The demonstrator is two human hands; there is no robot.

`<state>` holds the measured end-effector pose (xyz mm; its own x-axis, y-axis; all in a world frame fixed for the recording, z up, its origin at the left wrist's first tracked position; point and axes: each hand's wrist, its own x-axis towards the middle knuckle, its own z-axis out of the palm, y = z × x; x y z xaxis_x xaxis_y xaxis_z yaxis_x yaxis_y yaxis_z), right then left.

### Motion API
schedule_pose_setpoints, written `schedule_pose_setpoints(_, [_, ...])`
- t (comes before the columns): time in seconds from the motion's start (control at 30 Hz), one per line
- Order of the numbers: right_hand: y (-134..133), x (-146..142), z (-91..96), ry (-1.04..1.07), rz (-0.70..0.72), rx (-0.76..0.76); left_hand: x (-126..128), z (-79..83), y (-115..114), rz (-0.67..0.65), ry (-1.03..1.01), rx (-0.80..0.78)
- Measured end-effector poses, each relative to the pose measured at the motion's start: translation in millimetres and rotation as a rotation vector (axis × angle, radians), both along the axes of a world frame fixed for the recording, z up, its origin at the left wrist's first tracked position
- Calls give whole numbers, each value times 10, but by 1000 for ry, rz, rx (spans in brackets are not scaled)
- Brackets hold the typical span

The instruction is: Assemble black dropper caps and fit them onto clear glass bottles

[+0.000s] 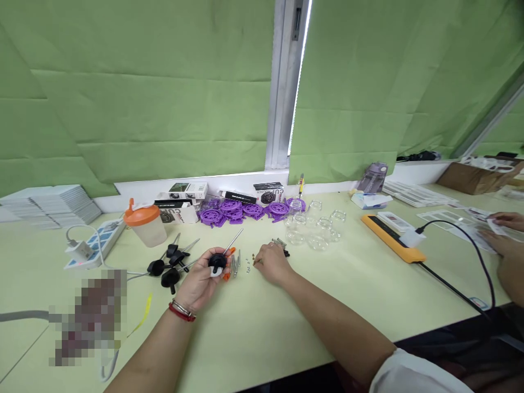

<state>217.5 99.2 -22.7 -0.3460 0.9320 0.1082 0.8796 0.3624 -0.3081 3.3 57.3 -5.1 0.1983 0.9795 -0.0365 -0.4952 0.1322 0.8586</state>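
Note:
My left hand (202, 278) is closed around a black round plastic part (217, 261) with a thin metal rod sticking up from it and a white piece at its lower side. Fingertips of my right hand (272, 263) are pinched together on the table at some tiny brass-coloured pieces (254, 259); what they grip is too small to make out. Between the hands lie several metal pins (236, 264), small silver bits (248, 266) and an orange part (226, 277). Springs (279, 243) lie just behind my right hand. More black parts with rods (170, 277) rest left of my left hand.
Purple plastic parts (231, 210), printed boxes (180, 213) and clear glass-like cups (317, 242) line the back. An orange-lidded cup (143, 224) and power strip (104, 240) stand left; an orange power strip (393, 240) lies right. Another person's hands (505, 240) hold paper at far right.

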Motion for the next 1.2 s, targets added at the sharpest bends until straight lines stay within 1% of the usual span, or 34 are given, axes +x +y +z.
schedule_pose_setpoints(0.2, [-27,-6,-7,-73,-19,-9,-98,64,-19,17,-36,44])
schedule_pose_setpoints(0.43, [-23,-21,-13,-52,-22,5,-74,94,-53,-60,-60,114])
schedule_pose_setpoints(0.53, [-34,-46,-20,-50,-20,9,-57,92,-43,-48,-61,94])
schedule_pose_setpoints(0.6, [-41,-63,-25,-55,-18,4,-42,91,-35,11,-5,52])
schedule_pose_setpoints(0.67, [-45,-61,-14,-42,-17,8,-28,89,-30,63,93,32])
schedule_pose_setpoints(0.73, [-46,-26,28,22,-17,31,-24,81,-28,62,198,46])
schedule_pose_setpoints(0.8, [-58,45,102,167,-22,59,-33,68,-27,32,288,88])
schedule_pose_setpoints(0.87, [-95,135,185,438,-54,24,-50,58,-29,12,378,143])
schedule_pose_setpoints(0.9, [-128,178,219,620,-86,-47,-57,57,-34,4,430,169])
schedule_pose_setpoints(0.93, [-171,217,240,817,-122,-153,-64,59,-42,-9,484,191])
schedule_pose_setpoints(1.0, [-285,270,233,1173,-181,-423,-70,70,-74,-52,586,221])
schedule_pose_setpoints(1.03, [-349,286,205,1305,-197,-552,-70,75,-98,-85,632,237])
schedule_pose_setpoints(1.1, [-473,300,112,1469,-233,-736,-66,71,-155,-163,707,264])
schedule_pose_setpoints(1.13, [-524,302,58,1517,-261,-791,-62,59,-185,-201,734,267])
schedule_pose_setpoints(1.2, [-594,305,-38,1577,-311,-844,-55,10,-239,-270,771,254])
